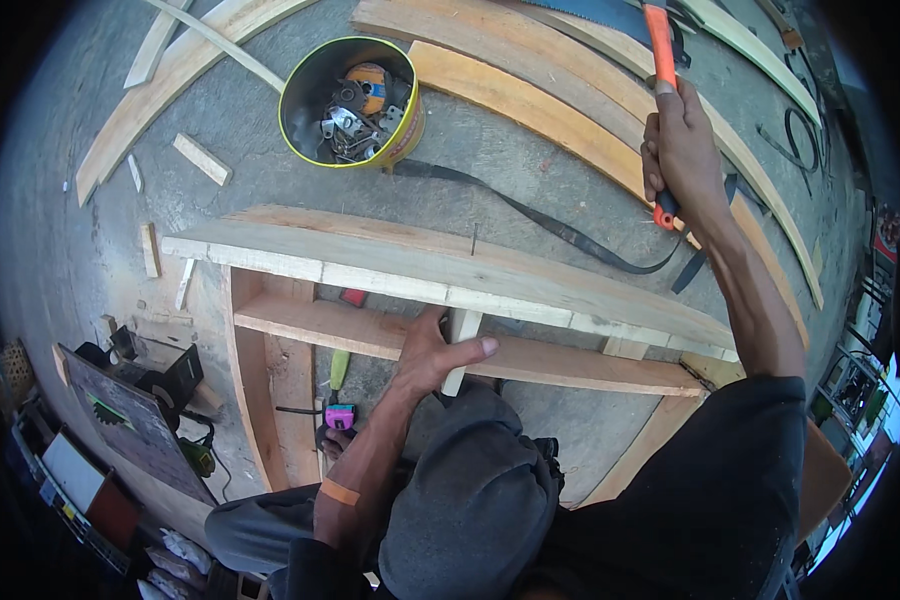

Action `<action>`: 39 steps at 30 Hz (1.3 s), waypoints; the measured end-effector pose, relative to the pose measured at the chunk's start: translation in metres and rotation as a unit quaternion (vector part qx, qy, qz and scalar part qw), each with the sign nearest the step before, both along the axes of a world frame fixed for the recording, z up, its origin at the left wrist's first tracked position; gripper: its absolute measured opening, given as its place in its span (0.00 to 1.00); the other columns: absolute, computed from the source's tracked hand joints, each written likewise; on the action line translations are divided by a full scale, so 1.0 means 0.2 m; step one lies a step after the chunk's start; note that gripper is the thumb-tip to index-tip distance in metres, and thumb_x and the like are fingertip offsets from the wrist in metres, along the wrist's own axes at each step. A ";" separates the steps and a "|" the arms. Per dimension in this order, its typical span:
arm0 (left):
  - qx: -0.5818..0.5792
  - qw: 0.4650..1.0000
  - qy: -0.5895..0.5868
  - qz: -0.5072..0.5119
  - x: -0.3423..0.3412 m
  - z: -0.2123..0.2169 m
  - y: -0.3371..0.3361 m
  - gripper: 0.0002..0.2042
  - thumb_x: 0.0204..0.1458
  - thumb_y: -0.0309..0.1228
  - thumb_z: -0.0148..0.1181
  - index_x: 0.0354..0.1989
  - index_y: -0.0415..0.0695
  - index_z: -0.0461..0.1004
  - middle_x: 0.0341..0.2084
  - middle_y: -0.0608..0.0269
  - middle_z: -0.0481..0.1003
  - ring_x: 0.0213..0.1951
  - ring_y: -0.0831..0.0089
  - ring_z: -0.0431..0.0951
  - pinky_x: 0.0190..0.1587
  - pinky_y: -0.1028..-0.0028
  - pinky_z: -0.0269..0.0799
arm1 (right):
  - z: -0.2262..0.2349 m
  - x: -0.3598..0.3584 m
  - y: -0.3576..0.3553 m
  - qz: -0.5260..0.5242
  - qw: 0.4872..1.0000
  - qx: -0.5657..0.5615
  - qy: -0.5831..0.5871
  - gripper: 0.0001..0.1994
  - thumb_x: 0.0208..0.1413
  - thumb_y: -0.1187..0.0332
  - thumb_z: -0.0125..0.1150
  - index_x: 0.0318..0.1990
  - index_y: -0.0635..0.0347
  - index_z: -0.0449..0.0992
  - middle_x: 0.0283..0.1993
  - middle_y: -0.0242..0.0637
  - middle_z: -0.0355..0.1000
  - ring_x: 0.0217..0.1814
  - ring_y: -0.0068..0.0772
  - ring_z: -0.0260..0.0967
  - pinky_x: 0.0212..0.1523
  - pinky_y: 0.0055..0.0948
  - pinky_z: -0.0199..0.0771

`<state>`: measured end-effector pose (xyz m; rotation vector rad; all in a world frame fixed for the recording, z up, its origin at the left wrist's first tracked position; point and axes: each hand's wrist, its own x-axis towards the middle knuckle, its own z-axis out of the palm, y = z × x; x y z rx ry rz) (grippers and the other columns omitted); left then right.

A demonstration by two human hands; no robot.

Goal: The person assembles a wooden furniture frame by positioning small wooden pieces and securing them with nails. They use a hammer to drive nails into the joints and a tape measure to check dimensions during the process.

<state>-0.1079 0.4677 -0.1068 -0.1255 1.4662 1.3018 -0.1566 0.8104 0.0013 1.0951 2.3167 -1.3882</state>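
Both hands (433,352) (684,150) tight, left round pale block (463,328), right round orange handle (662,48); bucket (407,138), strap (535,221) beyond.

Bucket (415,125), yellow, holding assorted metal hardware (348,122). Dark strap (450,175), curving across the concrete floor (490,140). Long boards (530,102), lying right of the bucket. Small wood offcut (202,158), left. Table saw (150,440), lower left, its toothed blade (107,412) showing.
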 end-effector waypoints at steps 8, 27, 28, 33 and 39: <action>0.004 0.999 0.001 0.041 0.03 0.04 0.00 0.43 0.36 0.45 0.77 0.60 0.28 0.72 0.54 0.41 0.76 0.58 0.53 0.75 0.65 0.61 0.65 | 0.06 -0.02 0.12 0.059 0.995 -0.043 -0.068 0.21 0.76 0.52 0.40 0.60 0.59 0.69 0.20 0.23 0.55 0.10 0.17 0.54 0.11 0.21 0.59; -0.001 0.998 0.009 0.057 0.00 0.07 0.02 0.45 0.34 0.43 0.79 0.61 0.28 0.70 0.55 0.41 0.75 0.59 0.53 0.73 0.65 0.61 0.65 | 0.06 0.00 0.06 0.306 0.898 -0.081 -0.305 0.25 0.74 0.47 0.42 0.61 0.58 0.71 0.20 0.26 0.57 0.12 0.20 0.57 0.15 0.29 0.65; -0.001 0.998 0.004 0.055 -0.01 0.08 0.02 0.43 0.34 0.44 0.78 0.59 0.28 0.72 0.53 0.41 0.76 0.59 0.53 0.74 0.64 0.61 0.66 | 0.08 -0.02 0.07 0.178 0.959 -0.039 -0.216 0.25 0.74 0.48 0.42 0.60 0.59 0.71 0.20 0.24 0.55 0.11 0.18 0.54 0.14 0.27 0.61; 0.005 0.999 0.036 0.035 -0.01 0.05 0.03 0.44 0.35 0.46 0.78 0.60 0.27 0.72 0.53 0.41 0.76 0.58 0.52 0.74 0.64 0.61 0.66 | -0.01 0.08 -0.06 0.058 0.991 0.015 -0.119 0.23 0.75 0.51 0.40 0.58 0.63 0.69 0.23 0.28 0.59 0.12 0.19 0.56 0.15 0.27 0.63; 0.008 0.999 0.017 0.040 0.00 0.05 0.00 0.45 0.34 0.46 0.77 0.60 0.27 0.71 0.55 0.40 0.76 0.59 0.52 0.74 0.65 0.61 0.65 | 0.11 -0.05 0.13 0.016 0.998 -0.003 -0.056 0.23 0.74 0.53 0.41 0.59 0.64 0.70 0.19 0.23 0.55 0.11 0.18 0.53 0.13 0.26 0.59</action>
